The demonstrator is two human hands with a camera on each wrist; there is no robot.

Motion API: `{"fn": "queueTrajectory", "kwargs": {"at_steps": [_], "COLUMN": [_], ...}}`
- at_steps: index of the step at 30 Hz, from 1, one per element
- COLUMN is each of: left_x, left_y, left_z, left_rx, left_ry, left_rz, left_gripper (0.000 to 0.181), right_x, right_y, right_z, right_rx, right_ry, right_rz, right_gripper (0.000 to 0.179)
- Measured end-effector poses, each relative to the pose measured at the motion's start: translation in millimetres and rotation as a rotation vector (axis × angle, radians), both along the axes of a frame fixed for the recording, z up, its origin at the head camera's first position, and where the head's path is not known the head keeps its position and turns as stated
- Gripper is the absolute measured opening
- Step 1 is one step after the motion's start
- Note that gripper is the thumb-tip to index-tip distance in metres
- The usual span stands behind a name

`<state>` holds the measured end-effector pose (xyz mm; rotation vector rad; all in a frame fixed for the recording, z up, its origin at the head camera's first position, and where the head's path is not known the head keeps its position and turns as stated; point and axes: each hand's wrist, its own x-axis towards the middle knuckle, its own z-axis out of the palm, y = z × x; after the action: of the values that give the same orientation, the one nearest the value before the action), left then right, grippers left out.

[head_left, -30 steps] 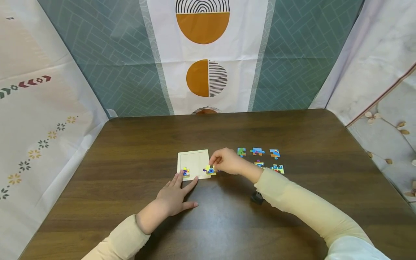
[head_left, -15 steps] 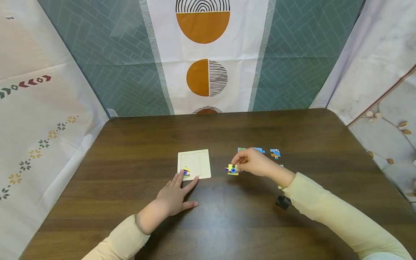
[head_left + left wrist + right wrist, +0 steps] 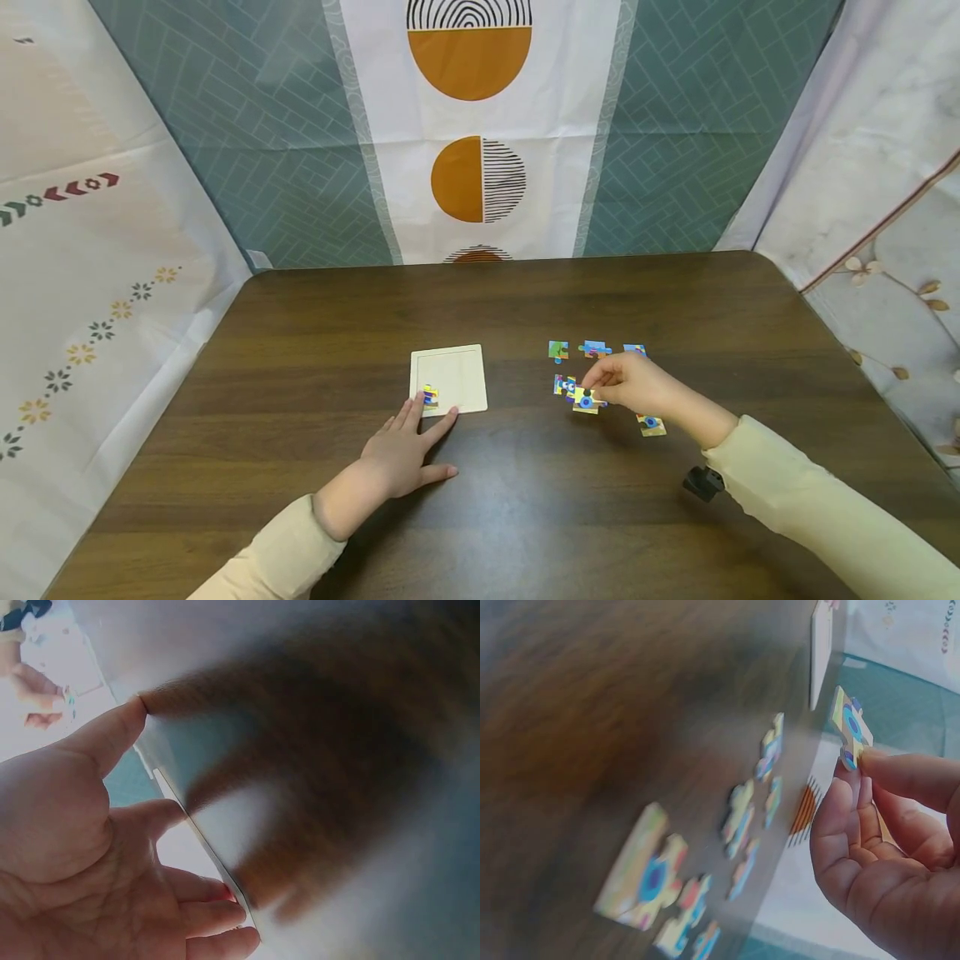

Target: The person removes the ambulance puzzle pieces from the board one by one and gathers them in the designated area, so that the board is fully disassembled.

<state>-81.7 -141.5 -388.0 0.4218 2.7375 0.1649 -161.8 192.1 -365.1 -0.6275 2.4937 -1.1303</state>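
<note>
My right hand (image 3: 637, 387) pinches a yellow jigsaw piece with a blue wheel-like circle (image 3: 586, 402) between thumb and fingers. In the right wrist view that held piece (image 3: 851, 724) is raised off the table. On the left, my left hand (image 3: 397, 454) lies with fingers spread, fingertips at the near left edge of a pale square puzzle tray (image 3: 461, 367). One colourful piece (image 3: 430, 396) sits in the tray's near left corner, beside the fingertips. Around the right hand lie loose jigsaw pieces: a green one (image 3: 558, 350), a blue one (image 3: 595, 348) and a yellow one (image 3: 651, 426).
Several more loose pieces lie under and behind the right hand, partly hidden. The brown wooden table (image 3: 337, 333) extends around the tray. A teal and white patterned cloth (image 3: 660, 125) hangs behind its far edge. A black camera (image 3: 703, 483) is on the right wrist.
My right hand has carried the yellow jigsaw piece from the tray's right edge rightward to among the loose pieces. The left hand and the tray have stayed in place.
</note>
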Motion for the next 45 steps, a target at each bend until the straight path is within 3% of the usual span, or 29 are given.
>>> {"fn": "queueTrajectory", "kwargs": {"at_steps": [24, 35, 45], "left_x": [1.8, 1.1, 0.4], "left_y": [1.2, 0.9, -0.7], "left_z": [1.9, 1.2, 0.8], "left_rx": [0.015, 0.023, 0.052], "left_ry": [-0.002, -0.023, -0.037], "left_rz": [-0.003, 0.005, 0.005], "left_gripper": [0.072, 0.073, 0.074], "right_x": [6.9, 4.0, -2.3], "right_y": [28, 30, 18], "right_z": [-20.7, -19.9, -5.8], "right_rx": [0.019, 0.025, 0.001], "right_ry": [-0.168, -0.14, -0.071], "right_rz": [-0.037, -0.029, -0.003], "right_gripper": [0.011, 0.013, 0.014]}}
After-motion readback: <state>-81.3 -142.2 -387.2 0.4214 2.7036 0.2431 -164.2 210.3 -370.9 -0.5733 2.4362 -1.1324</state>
